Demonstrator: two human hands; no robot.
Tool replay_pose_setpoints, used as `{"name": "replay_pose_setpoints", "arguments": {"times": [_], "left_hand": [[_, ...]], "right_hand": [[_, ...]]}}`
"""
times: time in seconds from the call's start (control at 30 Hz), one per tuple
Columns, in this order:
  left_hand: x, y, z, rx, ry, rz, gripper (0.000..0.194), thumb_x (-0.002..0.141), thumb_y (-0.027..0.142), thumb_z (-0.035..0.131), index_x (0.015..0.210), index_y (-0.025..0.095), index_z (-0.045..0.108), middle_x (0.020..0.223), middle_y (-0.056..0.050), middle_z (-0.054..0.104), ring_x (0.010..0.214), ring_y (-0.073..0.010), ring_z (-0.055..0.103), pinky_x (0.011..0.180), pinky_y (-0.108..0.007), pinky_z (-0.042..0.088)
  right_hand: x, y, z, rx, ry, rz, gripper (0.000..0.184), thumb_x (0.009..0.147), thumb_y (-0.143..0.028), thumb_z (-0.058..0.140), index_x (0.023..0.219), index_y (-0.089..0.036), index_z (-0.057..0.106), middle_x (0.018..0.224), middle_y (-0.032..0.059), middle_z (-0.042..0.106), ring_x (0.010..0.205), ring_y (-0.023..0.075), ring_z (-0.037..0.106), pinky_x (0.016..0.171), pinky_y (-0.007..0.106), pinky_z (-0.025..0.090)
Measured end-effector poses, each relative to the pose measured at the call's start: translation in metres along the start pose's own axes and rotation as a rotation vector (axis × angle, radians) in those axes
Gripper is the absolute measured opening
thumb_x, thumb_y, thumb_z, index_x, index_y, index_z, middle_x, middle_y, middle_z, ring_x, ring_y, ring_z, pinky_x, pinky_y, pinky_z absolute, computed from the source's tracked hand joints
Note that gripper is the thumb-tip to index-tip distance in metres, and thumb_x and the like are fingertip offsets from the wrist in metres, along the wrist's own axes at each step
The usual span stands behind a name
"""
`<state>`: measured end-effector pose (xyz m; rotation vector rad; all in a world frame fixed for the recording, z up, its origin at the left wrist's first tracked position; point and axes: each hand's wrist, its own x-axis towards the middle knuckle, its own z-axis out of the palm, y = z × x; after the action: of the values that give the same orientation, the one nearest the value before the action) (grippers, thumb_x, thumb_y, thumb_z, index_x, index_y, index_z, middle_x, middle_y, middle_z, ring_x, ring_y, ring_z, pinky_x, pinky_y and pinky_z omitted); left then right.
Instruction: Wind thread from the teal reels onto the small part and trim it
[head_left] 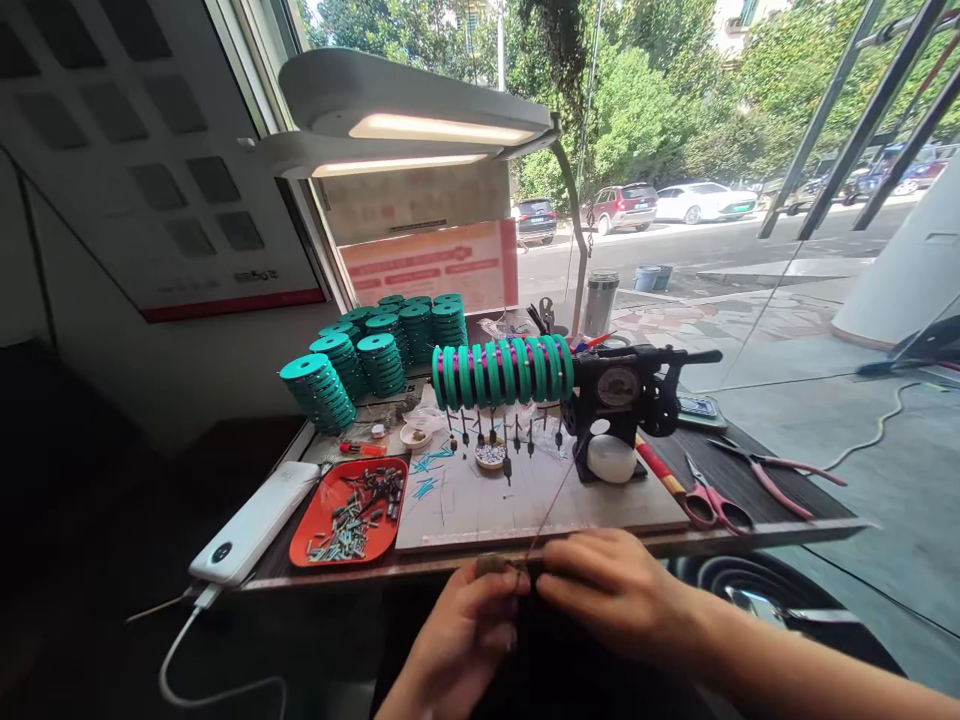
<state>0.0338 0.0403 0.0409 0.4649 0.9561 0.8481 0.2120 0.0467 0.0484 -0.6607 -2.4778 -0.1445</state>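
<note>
Head view: we have the black winder (616, 388) with green discs (502, 372) at centre, red tray (300, 545) centre-left. Lower centre, our right hand (611, 590) has fingers together, grip unclear; our left hand (480, 615) pinches the thin line (553, 502).

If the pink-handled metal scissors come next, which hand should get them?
Probably the right hand: it looks nearer the scissors, which lie on its side; the left hand would reach across it.
</note>
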Motion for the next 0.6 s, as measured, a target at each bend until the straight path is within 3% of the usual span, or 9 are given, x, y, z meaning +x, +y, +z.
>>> {"name": "replay_pose_setpoints", "arguments": {"times": [0.1,0.23,0.3,0.37,0.43,0.47,0.53,0.6], "left_hand": [[0.000,-0.002,0.001,-0.014,-0.018,-0.034,0.013,0.055,0.009,0.070,0.066,0.010,0.063,0.062,0.000,0.059,0.048,-0.0033,0.045,0.041,-0.016,0.021],[-0.002,-0.004,0.004,-0.041,-0.026,-0.036,0.012,0.055,0.010,0.071,0.064,0.011,0.064,0.062,-0.001,0.061,0.051,-0.0056,0.049,0.047,-0.017,0.030],[-0.003,-0.004,0.005,-0.040,-0.034,-0.021,0.012,0.054,0.011,0.071,0.065,0.011,0.064,0.061,-0.001,0.059,0.053,-0.0063,0.049,0.048,-0.017,0.030],[-0.004,-0.004,0.005,-0.015,-0.033,-0.011,0.012,0.054,0.013,0.071,0.064,0.012,0.064,0.058,0.001,0.056,0.050,-0.0053,0.045,0.045,-0.017,0.027],[-0.005,-0.002,0.006,0.041,-0.026,0.004,0.011,0.056,0.015,0.069,0.064,0.013,0.062,0.057,0.002,0.053,0.048,-0.0051,0.041,0.043,-0.017,0.024],[-0.006,-0.001,0.006,0.103,-0.018,0.030,0.010,0.057,0.017,0.068,0.063,0.014,0.061,0.056,0.003,0.052,0.048,-0.0054,0.040,0.043,-0.018,0.024],[-0.009,0.002,0.008,0.294,0.020,0.154,0.008,0.061,0.019,0.065,0.063,0.015,0.058,0.056,0.003,0.050,0.050,-0.0076,0.041,0.046,-0.020,0.028],[-0.012,0.004,0.009,0.574,0.097,0.382,0.007,0.066,0.021,0.062,0.063,0.016,0.058,0.061,0.001,0.051,0.057,-0.0114,0.046,0.054,-0.023,0.036]], "right_hand": [[-0.011,-0.012,0.012,-0.054,0.075,-0.130,0.025,0.087,-0.009,0.034,0.093,-0.009,0.059,0.059,0.0026,0.056,0.048,0.0148,0.046,0.044,0.030,0.030],[-0.012,-0.021,0.028,0.030,0.181,-0.055,0.027,0.087,-0.009,0.034,0.084,-0.010,0.061,0.059,0.0045,0.057,0.051,0.0158,0.047,0.046,0.029,0.033],[-0.010,-0.023,0.033,0.272,0.245,0.147,0.028,0.089,-0.014,0.035,0.078,-0.014,0.061,0.065,0.0053,0.059,0.057,0.0156,0.050,0.051,0.027,0.038],[-0.010,-0.026,0.035,0.687,0.260,0.513,0.022,0.086,-0.023,0.045,0.072,-0.016,0.060,0.069,0.0039,0.058,0.064,0.0149,0.053,0.058,0.025,0.041],[-0.009,-0.029,0.037,1.055,0.207,0.836,0.021,0.078,-0.032,0.055,0.066,-0.016,0.057,0.064,0.0009,0.053,0.061,0.0139,0.051,0.057,0.023,0.040],[-0.009,-0.030,0.039,1.161,0.171,0.927,0.023,0.075,-0.036,0.057,0.064,-0.016,0.055,0.059,-0.0009,0.050,0.057,0.0133,0.049,0.053,0.023,0.039],[-0.010,-0.035,0.041,1.231,0.140,0.984,0.027,0.071,-0.041,0.058,0.061,-0.016,0.052,0.053,-0.0029,0.044,0.051,0.0122,0.045,0.049,0.022,0.037],[-0.011,-0.041,0.039,1.134,0.141,0.906,0.025,0.071,-0.038,0.056,0.060,-0.016,0.052,0.057,-0.0012,0.047,0.054,0.0129,0.046,0.050,0.023,0.037]]}}
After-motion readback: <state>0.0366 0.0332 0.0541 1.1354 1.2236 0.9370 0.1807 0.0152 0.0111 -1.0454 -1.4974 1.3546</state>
